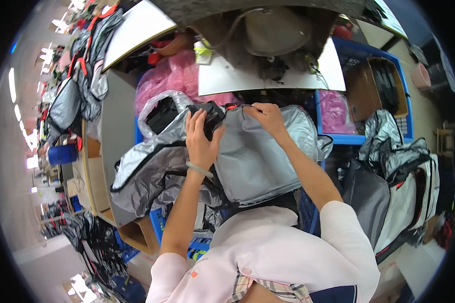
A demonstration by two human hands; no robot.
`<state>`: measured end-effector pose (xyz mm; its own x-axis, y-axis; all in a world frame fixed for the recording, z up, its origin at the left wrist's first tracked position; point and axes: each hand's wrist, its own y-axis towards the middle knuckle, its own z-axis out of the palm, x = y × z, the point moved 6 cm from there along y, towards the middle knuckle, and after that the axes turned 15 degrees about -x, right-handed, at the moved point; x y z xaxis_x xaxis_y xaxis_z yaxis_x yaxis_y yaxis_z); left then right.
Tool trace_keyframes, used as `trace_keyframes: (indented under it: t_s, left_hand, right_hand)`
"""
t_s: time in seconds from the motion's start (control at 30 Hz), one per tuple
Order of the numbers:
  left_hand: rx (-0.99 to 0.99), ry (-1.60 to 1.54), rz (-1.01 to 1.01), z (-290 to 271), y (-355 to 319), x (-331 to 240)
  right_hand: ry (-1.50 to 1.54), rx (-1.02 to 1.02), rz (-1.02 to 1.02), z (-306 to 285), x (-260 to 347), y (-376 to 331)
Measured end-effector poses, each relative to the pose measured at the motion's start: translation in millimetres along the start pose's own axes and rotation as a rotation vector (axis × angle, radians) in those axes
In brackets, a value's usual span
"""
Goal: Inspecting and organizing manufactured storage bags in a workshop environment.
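Note:
A grey backpack with black trim lies in front of me, its top edge pointing away. My left hand grips a black padded part at the bag's upper left corner. My right hand pinches the bag's top edge near a red and black zipper line. A pale band sits on my left wrist. Another grey bag lies crumpled under and to the left of the one I hold.
Pink plastic bags and a clear bag with black parts lie beyond the backpack. A sewing machine on a white table stands farther back. Blue crates and stacked grey and white bags fill the right side. More bags hang at the left.

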<state>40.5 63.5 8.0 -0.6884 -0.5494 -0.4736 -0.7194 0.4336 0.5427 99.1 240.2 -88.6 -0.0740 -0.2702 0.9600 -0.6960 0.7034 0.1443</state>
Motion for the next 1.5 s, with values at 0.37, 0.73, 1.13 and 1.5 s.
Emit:
trace_keyframes:
  t_s: [0.37, 0.73, 1.13, 1.5]
  left_hand:
    - [0.261, -0.098, -0.133, 129.0, 63.0, 3.1]
    - [0.401, -0.156, -0.344, 216.2, 120.1, 46.0]
    - [0.421, -0.095, -0.43, 225.1, 124.0, 34.9]
    - [0.396, -0.24, -0.426, 249.9, 118.4, 34.4]
  right_hand:
    - [-0.319, -0.206, 0.371, -34.5, -83.5, 50.4]
    - [-0.488, -0.248, 0.496, -43.5, -106.9, 111.2]
    - [-0.468, -0.222, 0.574, -49.9, -119.9, 120.9]
    - [-0.391, -0.262, 0.559, -55.7, -147.5, 120.6]
